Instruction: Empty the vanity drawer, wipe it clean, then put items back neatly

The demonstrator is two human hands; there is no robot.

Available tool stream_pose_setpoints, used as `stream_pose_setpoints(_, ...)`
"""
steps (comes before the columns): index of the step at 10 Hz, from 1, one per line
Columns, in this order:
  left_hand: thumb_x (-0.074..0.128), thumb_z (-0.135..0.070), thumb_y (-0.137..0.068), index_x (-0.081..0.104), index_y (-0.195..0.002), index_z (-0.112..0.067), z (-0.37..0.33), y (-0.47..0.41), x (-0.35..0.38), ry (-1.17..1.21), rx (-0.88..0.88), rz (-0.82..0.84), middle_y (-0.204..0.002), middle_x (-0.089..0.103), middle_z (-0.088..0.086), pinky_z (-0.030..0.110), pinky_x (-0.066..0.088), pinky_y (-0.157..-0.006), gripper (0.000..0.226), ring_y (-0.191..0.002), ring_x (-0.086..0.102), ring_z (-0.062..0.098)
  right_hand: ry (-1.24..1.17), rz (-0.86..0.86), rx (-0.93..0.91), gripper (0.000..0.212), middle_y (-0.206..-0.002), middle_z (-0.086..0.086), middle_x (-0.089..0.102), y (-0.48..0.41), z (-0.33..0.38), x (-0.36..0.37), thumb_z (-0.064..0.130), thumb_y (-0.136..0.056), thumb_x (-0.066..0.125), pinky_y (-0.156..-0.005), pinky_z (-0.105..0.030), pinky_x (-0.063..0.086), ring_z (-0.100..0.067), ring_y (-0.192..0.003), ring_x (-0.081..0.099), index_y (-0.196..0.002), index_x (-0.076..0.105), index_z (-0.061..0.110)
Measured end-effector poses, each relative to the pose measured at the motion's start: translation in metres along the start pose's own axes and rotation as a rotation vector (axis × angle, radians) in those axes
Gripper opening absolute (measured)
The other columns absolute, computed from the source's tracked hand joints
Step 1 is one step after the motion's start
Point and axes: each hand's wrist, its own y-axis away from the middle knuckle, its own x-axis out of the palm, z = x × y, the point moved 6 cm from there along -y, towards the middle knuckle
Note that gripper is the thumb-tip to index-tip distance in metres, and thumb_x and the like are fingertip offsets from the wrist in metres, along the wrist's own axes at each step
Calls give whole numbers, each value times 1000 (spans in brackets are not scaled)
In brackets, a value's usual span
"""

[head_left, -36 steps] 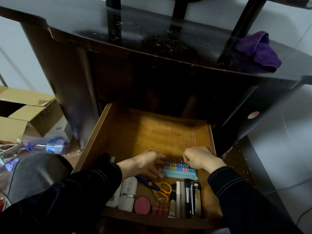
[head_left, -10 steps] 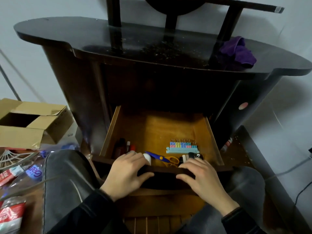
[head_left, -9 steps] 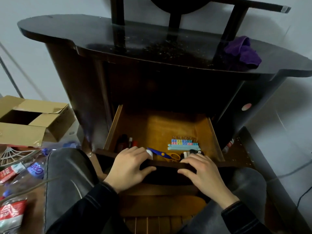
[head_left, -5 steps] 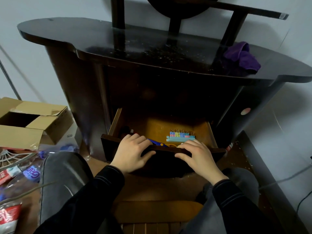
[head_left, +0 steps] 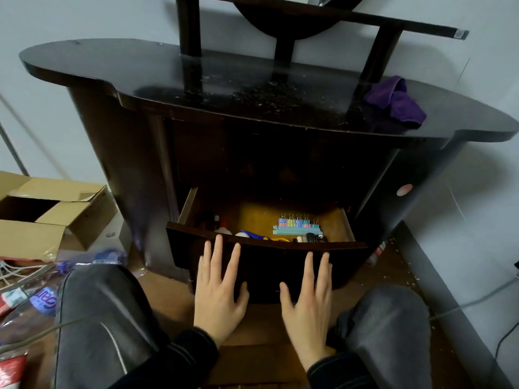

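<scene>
The vanity drawer with its dark curved front stands partly open under the black vanity top. Inside, a row of coloured binder clips on pale blue sticks lies on the wooden bottom, with blue-and-yellow scissors and the tops of small cosmetic tubes just behind the front panel. My left hand lies flat against the left of the drawer front, fingers straight and spread. My right hand lies flat against the right of it, also with fingers straight. A purple cloth sits crumpled on the vanity top at the right.
An open cardboard box stands on the floor at the left, with plastic bottles and packets in front of it. My knees flank the drawer. A cable runs along the floor by the right wall.
The drawer has slid inward and shows less of its contents. Both hands have moved from gripping its top edge to lying flat against the front panel with straight fingers.
</scene>
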Motion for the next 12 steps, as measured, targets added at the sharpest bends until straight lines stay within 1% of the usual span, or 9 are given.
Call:
stream_pose_setpoints(1, 76, -32, -79, 10, -161, -24, 7, 19, 21, 13, -88, 124, -168, -5, 12, 56, 31, -116, 105, -153, 5, 41, -21, 120, 27, 93, -169, -12, -10, 8, 5, 14, 47, -92, 67, -110, -50, 46, -38, -153, 16, -162, 11, 23)
stream_pose_setpoints(2, 79, -35, -78, 8, -162, -25, 11, 17, 32, -22, -84, 197, -168, -9, 14, 55, 36, -113, 110, -152, 8, 43, -14, 146, 11, 95, -168, -10, -20, 4, 4, 21, 46, -93, 66, -100, -45, 55, -39, -152, 22, -161, 4, 26)
stream_pose_setpoints(3, 75, -38, -82, 4, -161, -28, 13, 1, 36, -2, -82, 208, -167, -15, 12, 47, 30, -112, 107, -152, 6, 41, 13, 166, -28, 95, -167, -8, -25, -10, 2, 25, 43, -95, 64, -99, -44, 56, -37, -153, 18, -161, -4, 31)
stream_pose_setpoints(5, 62, -42, -91, -11, -158, -39, 17, -40, 42, 9, -102, 308, -157, -42, 5, 37, 44, -109, 99, -152, -5, 39, 47, 219, -56, 94, -165, -8, -30, -52, 6, 31, 43, -98, 59, -102, -37, 54, -35, -154, 19, -159, -12, 36)
stream_pose_setpoints(7, 58, -39, -92, -16, -156, -38, 23, -86, 50, -49, -127, 392, -156, -43, 7, 36, 53, -99, 98, -152, -6, 43, 90, 289, -63, 88, -164, -12, -30, -95, 11, 38, 48, -101, 53, -97, -36, 56, -35, -154, 15, -160, -10, 35)
stream_pose_setpoints(8, 58, -35, -92, -18, -156, -37, 26, -104, 55, -49, -148, 422, -155, -43, 7, 33, 55, -94, 99, -152, -7, 43, 78, 346, -55, 90, -162, -14, -32, -110, 14, 43, 46, -101, 55, -90, -34, 59, -36, -154, 17, -160, -11, 34)
stream_pose_setpoints(10, 59, -28, -93, -18, -156, -37, 28, -101, 59, -81, -124, 425, -155, -45, 6, 27, 58, -83, 100, -152, -1, 43, 109, 352, -84, 94, -161, -15, -35, -113, 11, 53, 39, -100, 59, -60, -19, 57, -29, -144, 39, -159, -14, 35)
stream_pose_setpoints(11, 57, -27, -95, -7, -159, -35, 24, -103, 40, -19, -122, 418, -163, -29, 4, 24, 55, -90, 91, -154, 4, 37, 45, 383, -65, 90, -164, -11, -29, -116, 10, 46, 46, -100, 55, -62, -19, 55, -31, -145, 38, -160, -11, 35)
stream_pose_setpoints(12, 53, -29, -98, 23, -158, -27, 20, -98, 11, 40, -38, 315, -160, 31, -2, 26, 47, -102, 68, -143, 33, 20, -109, 511, -45, 84, -170, -2, -4, -115, 6, 33, 54, -100, 50, -93, -30, 51, -27, -150, 29, -161, -5, 35)
